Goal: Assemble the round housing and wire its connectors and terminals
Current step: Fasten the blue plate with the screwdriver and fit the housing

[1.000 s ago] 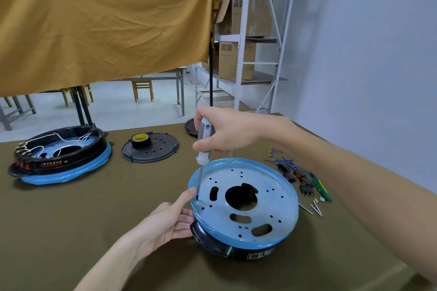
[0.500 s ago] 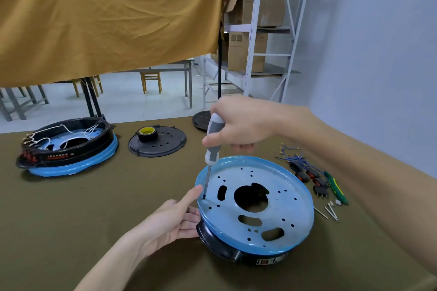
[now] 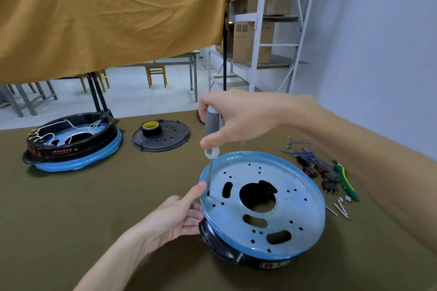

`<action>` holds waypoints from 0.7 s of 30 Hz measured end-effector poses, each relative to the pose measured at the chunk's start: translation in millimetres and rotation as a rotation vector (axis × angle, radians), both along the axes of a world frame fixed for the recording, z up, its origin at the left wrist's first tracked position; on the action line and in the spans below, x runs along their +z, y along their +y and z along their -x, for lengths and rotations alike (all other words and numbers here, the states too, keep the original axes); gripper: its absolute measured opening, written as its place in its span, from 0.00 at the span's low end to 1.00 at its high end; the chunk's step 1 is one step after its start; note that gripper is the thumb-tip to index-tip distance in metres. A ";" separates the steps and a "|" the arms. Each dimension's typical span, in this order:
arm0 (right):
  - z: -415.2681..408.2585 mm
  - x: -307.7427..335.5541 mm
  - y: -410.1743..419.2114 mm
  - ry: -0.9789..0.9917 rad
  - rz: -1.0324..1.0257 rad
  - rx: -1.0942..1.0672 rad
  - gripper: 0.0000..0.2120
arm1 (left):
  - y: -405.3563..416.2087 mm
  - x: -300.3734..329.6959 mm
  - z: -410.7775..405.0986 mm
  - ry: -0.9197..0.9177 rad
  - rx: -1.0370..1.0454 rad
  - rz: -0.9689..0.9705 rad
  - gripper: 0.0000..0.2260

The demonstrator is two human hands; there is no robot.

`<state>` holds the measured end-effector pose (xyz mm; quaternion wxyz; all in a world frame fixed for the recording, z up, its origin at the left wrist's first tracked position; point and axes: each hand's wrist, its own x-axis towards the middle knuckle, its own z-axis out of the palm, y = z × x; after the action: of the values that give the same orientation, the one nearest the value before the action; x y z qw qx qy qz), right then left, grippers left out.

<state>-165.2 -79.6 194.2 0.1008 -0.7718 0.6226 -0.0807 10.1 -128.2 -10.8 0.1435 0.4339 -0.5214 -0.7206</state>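
Note:
A round housing (image 3: 293,210) with a blue-filmed metal plate on a black base sits before me on the table. My right hand (image 3: 238,120) grips a grey-handled screwdriver (image 3: 211,132) upright, its tip set in a hole near the plate's left edge. My left hand (image 3: 176,216) steadies the housing's left rim, thumb on top of the blue edge, fingers against the black base. Loose connectors with blue wires (image 3: 312,165) and small metal terminals (image 3: 340,205) lie to the right.
A second housing with white wires (image 3: 71,142) stands at the far left. A black round cover (image 3: 163,137) carries a roll of yellow tape (image 3: 151,126). A green-handled tool (image 3: 344,179) lies right. Ochre cloth hangs overhead; shelving stands behind.
The view has shifted, so the housing appears further right and lower. Both hands keep the same hold on the screwdriver and the rim.

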 end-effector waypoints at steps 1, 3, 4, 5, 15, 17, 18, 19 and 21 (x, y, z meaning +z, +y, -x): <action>2.3 1.1 1.8 -0.024 -0.035 0.001 0.12 | 0.4 0.3 0.0 0.000 -0.004 0.002 0.47; 5.4 1.2 4.3 -0.033 -0.019 0.005 0.09 | -0.2 0.0 0.4 0.002 0.000 0.004 0.46; 6.1 0.3 4.8 -0.034 -0.001 0.007 0.08 | -0.7 -0.2 0.3 -0.001 0.003 0.003 0.46; 6.2 -1.3 5.1 -0.040 0.013 0.008 0.09 | -0.9 -0.6 0.5 -0.004 0.008 0.001 0.46; 70.1 -23.7 22.5 -0.660 0.152 -0.190 0.14 | -4.4 -3.4 -1.2 0.060 0.101 0.036 0.40; 90.7 -42.9 30.9 -0.978 0.084 -0.356 0.13 | -4.8 -0.6 -0.2 0.083 0.139 0.122 0.29; 98.6 -54.0 35.8 -1.140 0.013 -0.424 0.13 | -3.6 1.3 0.1 0.088 0.147 0.176 0.25; 105.7 -65.0 41.1 -1.282 -0.065 -0.471 0.13 | -1.9 3.8 0.2 0.075 0.139 0.248 0.21; 115.1 -86.0 51.4 -1.442 -0.165 -0.519 0.13 | 1.4 8.6 -0.7 -0.001 0.118 0.437 0.14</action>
<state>-280.3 -28.2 108.2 0.5165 -0.3476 0.5681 -0.5381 10.8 -126.8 -2.3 0.2756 0.4227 -0.6388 -0.5808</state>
